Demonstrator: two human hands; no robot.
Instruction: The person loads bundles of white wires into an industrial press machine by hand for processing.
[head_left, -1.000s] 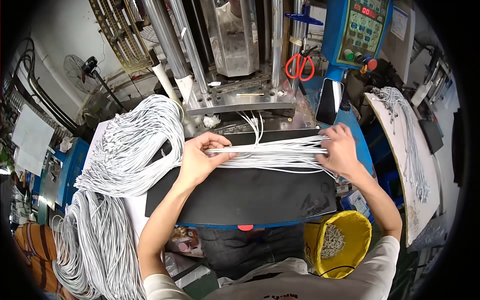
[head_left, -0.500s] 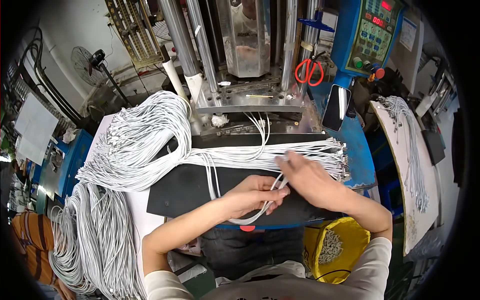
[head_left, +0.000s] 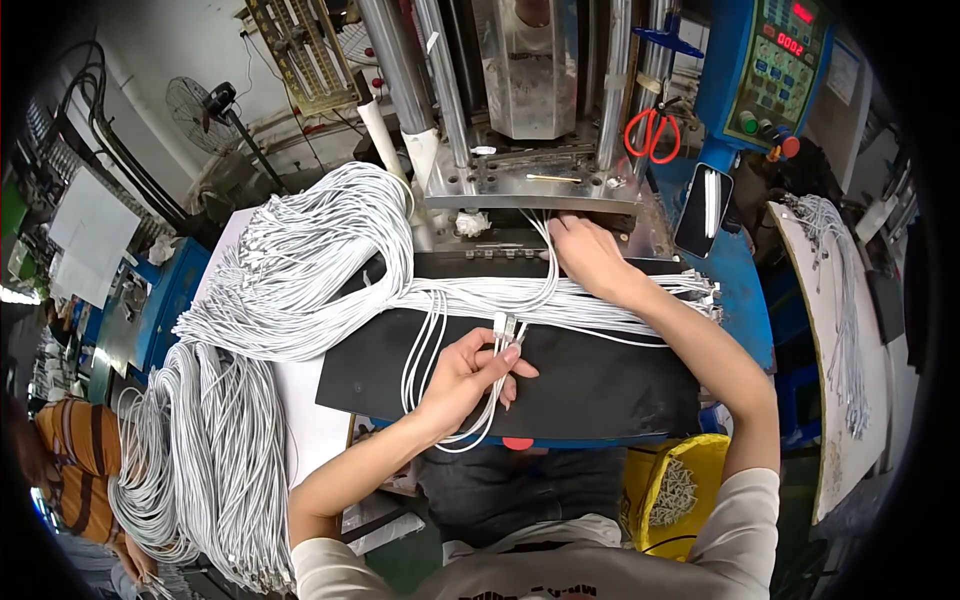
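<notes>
Left hand (head_left: 470,382) pinches white cable ends (head_left: 502,325) above the table (head_left: 744,325); right hand (head_left: 592,258) is near its back edge.
Right fingertips are partly hidden, grip unclear; cables (head_left: 600,309) overlap past counting.

Looks smooth, plastic-like on wht cables (head_left: 335,225), matt on blk mat (head_left: 600,375). Shows polished metal on rods (head_left: 443,85), duller on plate (head_left: 495,186), glossy plastic on yel. bag (head_left: 706,462).

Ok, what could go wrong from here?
The right hand is close to the gap under the metal plate; it might get pinched if the plate moved.
The white cables in the left hand loop down to the black mat's front edge, so they could snag there.
</notes>
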